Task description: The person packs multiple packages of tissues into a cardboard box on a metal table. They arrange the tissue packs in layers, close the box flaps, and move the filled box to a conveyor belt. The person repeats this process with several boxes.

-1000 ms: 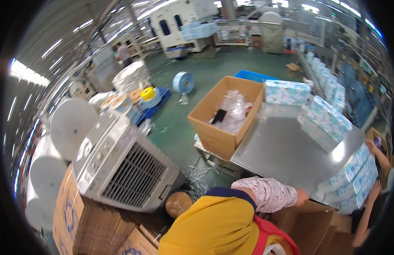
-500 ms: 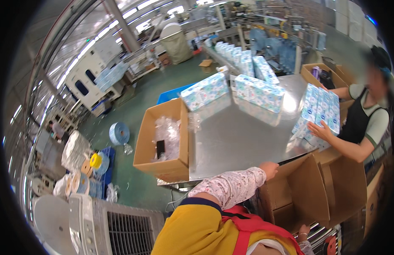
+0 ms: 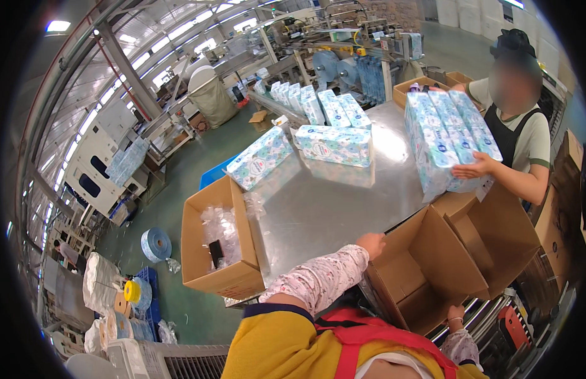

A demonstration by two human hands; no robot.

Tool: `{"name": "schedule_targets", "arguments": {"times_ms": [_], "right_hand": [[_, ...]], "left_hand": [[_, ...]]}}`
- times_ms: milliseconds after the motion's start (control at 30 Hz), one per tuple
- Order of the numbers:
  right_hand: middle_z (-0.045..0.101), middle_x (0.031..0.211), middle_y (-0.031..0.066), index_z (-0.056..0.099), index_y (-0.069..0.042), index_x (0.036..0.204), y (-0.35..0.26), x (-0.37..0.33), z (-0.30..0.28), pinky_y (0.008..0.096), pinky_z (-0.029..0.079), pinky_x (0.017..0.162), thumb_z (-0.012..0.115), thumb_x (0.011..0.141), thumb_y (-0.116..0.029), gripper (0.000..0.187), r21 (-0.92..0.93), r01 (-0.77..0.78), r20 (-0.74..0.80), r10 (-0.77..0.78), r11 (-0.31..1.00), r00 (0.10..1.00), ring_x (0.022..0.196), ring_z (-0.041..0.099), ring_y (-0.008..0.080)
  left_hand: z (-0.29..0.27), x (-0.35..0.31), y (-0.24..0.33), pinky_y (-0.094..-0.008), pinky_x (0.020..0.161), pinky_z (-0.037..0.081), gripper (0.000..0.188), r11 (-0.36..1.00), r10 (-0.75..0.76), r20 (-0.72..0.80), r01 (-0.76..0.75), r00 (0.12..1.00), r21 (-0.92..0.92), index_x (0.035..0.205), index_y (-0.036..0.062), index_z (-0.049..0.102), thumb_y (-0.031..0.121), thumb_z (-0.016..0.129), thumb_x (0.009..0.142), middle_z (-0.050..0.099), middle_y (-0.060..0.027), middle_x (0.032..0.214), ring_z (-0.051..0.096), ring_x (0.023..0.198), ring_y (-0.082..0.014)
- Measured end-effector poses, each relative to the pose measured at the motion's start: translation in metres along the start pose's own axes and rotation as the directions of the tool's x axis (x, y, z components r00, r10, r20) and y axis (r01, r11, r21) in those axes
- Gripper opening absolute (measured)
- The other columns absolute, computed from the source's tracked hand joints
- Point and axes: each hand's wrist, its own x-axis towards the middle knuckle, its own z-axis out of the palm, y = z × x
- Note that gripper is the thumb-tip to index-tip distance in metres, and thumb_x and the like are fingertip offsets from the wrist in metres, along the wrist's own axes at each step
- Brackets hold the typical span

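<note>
In front of me stands an open cardboard box (image 3: 446,251), tilted in view, its brown inner walls showing. My left hand (image 3: 372,244), in a floral sleeve, is closed on the box's far left edge beside the metal table. At the near edge, my right hand (image 3: 455,314) curls over the cardboard; some of its fingers are hidden. A second open cardboard box (image 3: 504,243) adjoins on the right. Above it a co-worker's hands hold a bundle of blue-and-white patterned tissue packs (image 3: 447,136), one hand (image 3: 476,167) under its near side.
On the metal table (image 3: 318,221) lie two long tissue packs (image 3: 334,145), (image 3: 261,158), and several more stand at its far end. A box of clear plastic bags (image 3: 220,237) stands left. A roller conveyor (image 3: 489,325) runs at lower right; the co-worker (image 3: 520,129) stands far right.
The view has shifted right. The co-worker has lifted and tilted the tissue bundle toward the second box. My hands stay on the near box's edges.
</note>
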Motion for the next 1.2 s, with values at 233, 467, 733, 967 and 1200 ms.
{"name": "schedule_targets", "arguments": {"times_ms": [233,467,733,967,1200], "right_hand": [[0.061,0.088,0.0302,0.062,0.008,0.091,0.002,0.001,0.003,0.0451,0.046,0.078,0.05,0.071,-0.013,0.031,0.018,-0.002,-0.012,0.003,1.0,1.0,0.092,0.055,0.0462],[0.06,0.083,0.0317,0.061,0.01,0.083,-0.001,-0.003,0.004,0.0463,0.046,0.075,0.052,0.069,-0.012,0.028,0.046,0.025,-0.08,-0.021,0.999,0.997,0.088,0.056,0.0466],[0.06,0.091,0.0305,0.063,0.007,0.088,-0.003,-0.004,-0.008,0.0447,0.045,0.085,0.059,0.073,-0.025,0.036,-0.108,-0.101,-0.036,0.097,0.989,0.995,0.095,0.057,0.0427],[0.06,0.099,0.024,0.045,0.008,0.114,-0.1,-0.003,-0.084,0.0427,0.048,0.078,0.066,0.072,-0.017,0.053,-0.307,0.288,-0.22,-0.362,0.907,0.906,0.089,0.057,0.0427],[0.062,0.094,0.0146,0.055,0.004,0.106,-0.413,-0.037,-0.051,0.0313,0.048,0.079,0.06,0.081,-0.005,0.027,0.038,0.7,-0.131,-0.691,0.713,0.711,0.088,0.061,0.0251]], "left_hand": [[-0.006,-0.002,0.003,-0.0459,0.077,0.047,0.03,1.0,0.012,0.002,-0.012,1.0,0.024,0.108,0.008,0.058,0.025,0.054,0.083,0.063,-0.0187,0.092,0.059,0.087,-0.0368],[-0.004,-0.001,0.007,-0.0469,0.075,0.047,0.028,0.998,0.044,-0.034,-0.043,0.998,0.038,0.104,0.0061,0.059,0.023,0.053,0.083,0.063,-0.0201,0.087,0.059,0.083,-0.0385],[-0.012,0.004,0.038,-0.0475,0.069,0.047,0.025,0.998,0.046,-0.004,-0.046,0.999,0.042,0.096,0.0048,0.057,0.026,0.054,0.083,0.062,-0.0195,0.084,0.058,0.08,-0.0386],[-0.032,0.028,0.0,-0.0398,0.074,0.048,0.051,0.926,0.146,0.166,-0.076,0.975,-0.369,0.111,0.0036,0.055,0.045,0.057,0.082,0.063,-0.0183,0.091,0.061,0.083,-0.0315],[-0.162,0.177,-0.119,-0.0365,0.08,0.047,0.043,0.976,0.084,-0.506,-0.172,0.858,-0.13,0.109,0.0024,0.059,0.033,0.065,0.078,0.061,-0.016,0.102,0.059,0.093,-0.028]]}}
